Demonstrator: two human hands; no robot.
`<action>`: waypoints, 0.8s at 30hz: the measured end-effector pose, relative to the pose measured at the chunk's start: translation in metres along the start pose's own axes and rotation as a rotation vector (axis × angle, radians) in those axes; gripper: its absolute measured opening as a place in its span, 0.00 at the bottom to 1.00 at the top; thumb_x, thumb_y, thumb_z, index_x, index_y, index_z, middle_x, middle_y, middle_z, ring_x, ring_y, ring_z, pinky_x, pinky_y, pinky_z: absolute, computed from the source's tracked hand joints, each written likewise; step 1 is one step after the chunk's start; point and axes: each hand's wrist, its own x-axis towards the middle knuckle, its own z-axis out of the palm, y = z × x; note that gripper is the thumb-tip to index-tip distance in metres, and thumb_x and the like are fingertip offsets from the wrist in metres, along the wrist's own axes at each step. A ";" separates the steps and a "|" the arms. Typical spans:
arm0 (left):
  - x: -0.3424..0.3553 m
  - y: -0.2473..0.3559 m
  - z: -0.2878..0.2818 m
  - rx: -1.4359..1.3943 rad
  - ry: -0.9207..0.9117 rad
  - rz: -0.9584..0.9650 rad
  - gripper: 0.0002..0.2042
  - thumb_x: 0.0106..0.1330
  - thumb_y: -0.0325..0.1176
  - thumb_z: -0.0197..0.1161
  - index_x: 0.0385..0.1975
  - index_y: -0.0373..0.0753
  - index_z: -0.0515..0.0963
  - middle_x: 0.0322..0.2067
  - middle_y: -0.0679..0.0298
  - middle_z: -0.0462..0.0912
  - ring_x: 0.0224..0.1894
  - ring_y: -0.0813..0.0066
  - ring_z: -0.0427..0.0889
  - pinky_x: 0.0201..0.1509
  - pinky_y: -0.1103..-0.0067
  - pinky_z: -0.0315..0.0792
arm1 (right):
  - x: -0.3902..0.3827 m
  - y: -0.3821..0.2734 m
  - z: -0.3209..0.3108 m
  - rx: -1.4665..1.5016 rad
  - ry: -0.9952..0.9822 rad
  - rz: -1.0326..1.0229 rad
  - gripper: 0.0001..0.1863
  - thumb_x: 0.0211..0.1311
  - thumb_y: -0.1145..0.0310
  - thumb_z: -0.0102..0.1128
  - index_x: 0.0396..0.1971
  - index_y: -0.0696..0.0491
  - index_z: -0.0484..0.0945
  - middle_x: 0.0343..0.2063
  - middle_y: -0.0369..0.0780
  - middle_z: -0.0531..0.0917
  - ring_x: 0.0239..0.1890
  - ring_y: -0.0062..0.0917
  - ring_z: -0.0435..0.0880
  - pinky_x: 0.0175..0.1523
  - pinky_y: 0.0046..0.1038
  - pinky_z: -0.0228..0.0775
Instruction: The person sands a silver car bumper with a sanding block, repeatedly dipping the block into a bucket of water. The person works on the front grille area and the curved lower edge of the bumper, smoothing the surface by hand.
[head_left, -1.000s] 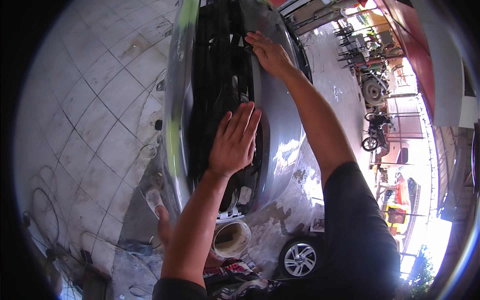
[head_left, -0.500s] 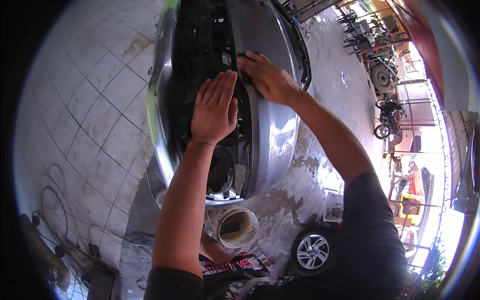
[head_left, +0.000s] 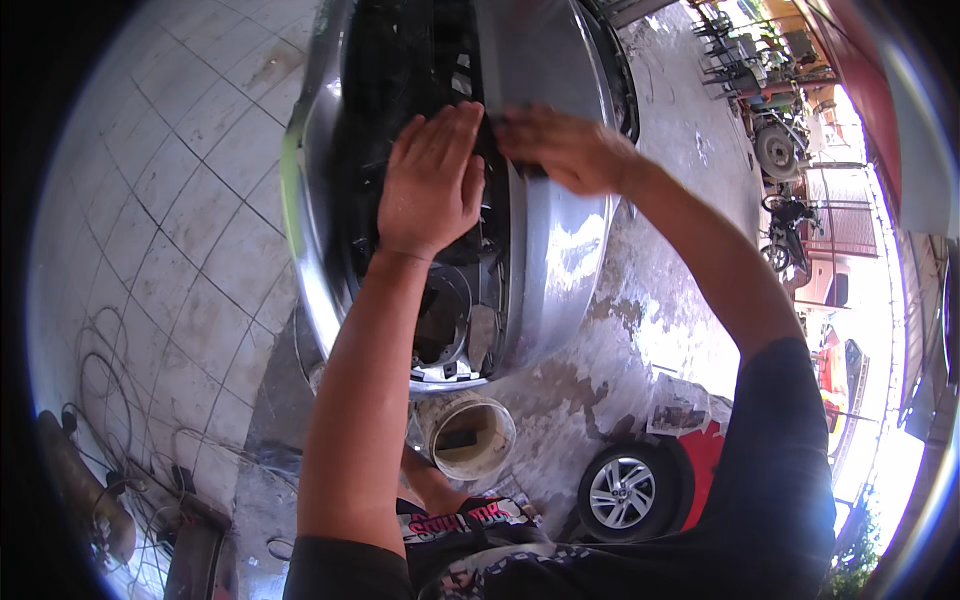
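Note:
A grey car bumper (head_left: 545,270) stretches away in front of me, with black grille openings along its middle and a round opening near its close end. My left hand (head_left: 430,190) rests over the dark grille part, fingers laid flat and thumb a little apart, holding nothing that I can see. On the grey painted surface to its right lies my right hand (head_left: 570,150), smeared by motion. Its fingers are bent over and pressed down, with a dark edge of something showing under them; what it is stays hidden.
A whitish bucket (head_left: 470,440) with a dark thing inside stands below the bumper's close end. To its right are a car wheel (head_left: 622,495) and a red panel (head_left: 700,470) with newspaper (head_left: 680,405). Hoses (head_left: 105,385) lie on the left floor; a motorbike (head_left: 785,235) stands far right.
My right hand has slid rightward and slightly toward me over the grey surface. My left hand has shifted slightly up the grille part. The view has moved a little, showing more red panel.

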 end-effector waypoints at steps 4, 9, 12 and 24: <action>-0.003 -0.008 -0.005 -0.007 0.013 -0.009 0.27 0.73 0.32 0.60 0.71 0.38 0.71 0.65 0.57 0.81 0.67 0.59 0.80 0.75 0.59 0.67 | 0.023 -0.011 0.003 0.015 0.093 0.082 0.30 0.67 0.78 0.55 0.70 0.50 0.76 0.72 0.42 0.75 0.80 0.40 0.64 0.84 0.49 0.54; 0.003 0.002 0.003 -0.012 0.012 0.004 0.26 0.73 0.32 0.60 0.71 0.37 0.71 0.64 0.55 0.81 0.67 0.58 0.79 0.75 0.59 0.67 | 0.002 0.008 -0.008 0.057 -0.029 -0.002 0.27 0.69 0.76 0.54 0.69 0.51 0.76 0.74 0.41 0.72 0.81 0.39 0.61 0.84 0.47 0.53; -0.002 -0.010 -0.007 0.011 0.017 0.015 0.25 0.74 0.32 0.59 0.70 0.36 0.72 0.64 0.55 0.81 0.67 0.57 0.80 0.75 0.59 0.67 | 0.024 -0.015 0.016 0.026 0.177 0.114 0.28 0.68 0.75 0.55 0.69 0.52 0.76 0.72 0.44 0.74 0.81 0.41 0.62 0.83 0.50 0.54; -0.001 -0.006 -0.003 0.041 0.019 0.030 0.25 0.73 0.34 0.60 0.69 0.37 0.73 0.63 0.55 0.83 0.67 0.58 0.80 0.76 0.59 0.66 | -0.021 -0.075 0.048 -0.065 0.238 0.232 0.27 0.68 0.74 0.56 0.68 0.53 0.78 0.71 0.44 0.76 0.78 0.42 0.68 0.81 0.50 0.58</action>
